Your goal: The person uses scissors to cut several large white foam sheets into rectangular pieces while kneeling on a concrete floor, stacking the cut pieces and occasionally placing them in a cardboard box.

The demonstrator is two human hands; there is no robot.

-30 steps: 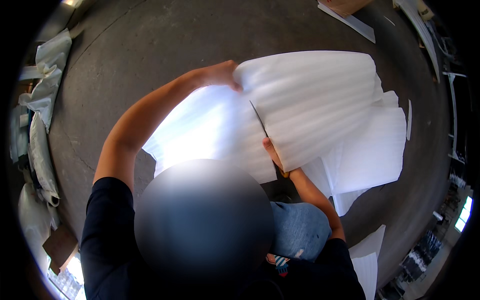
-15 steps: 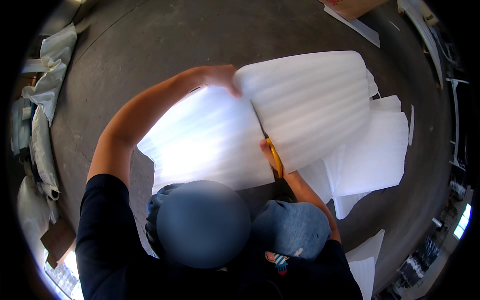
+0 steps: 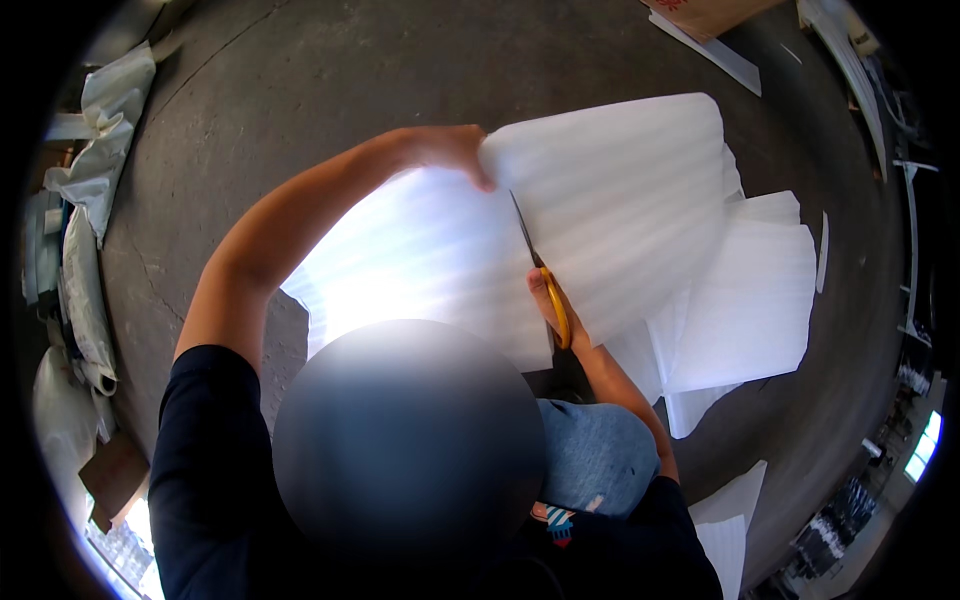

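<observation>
A white foam sheet (image 3: 430,250) lies across my lap and out over the floor, with its right-hand part (image 3: 620,190) raised along a cut line. At its far edge my left hand (image 3: 462,155) is closed on the sheet, thumb on the near side, slightly blurred. My right hand (image 3: 562,310) comes from below and grips a pair of scissors (image 3: 555,305) by the yellow handles. The scissors' dark blades point away from me along the cut, toward my left hand. Part of the lower blade and some right fingers are hidden under the sheet.
More white foam sheets (image 3: 750,300) lie on the grey concrete floor (image 3: 300,80) to the right. A cardboard box (image 3: 710,15) stands at the far right. White plastic bags (image 3: 105,140) line the left side. A blurred round shape (image 3: 410,440) covers part of my lap.
My left hand has shifted slightly to the right along the far edge. The scissors have moved a little rightward and away from me. The sheet's raised part has shifted, and the blurred round shape looks larger.
</observation>
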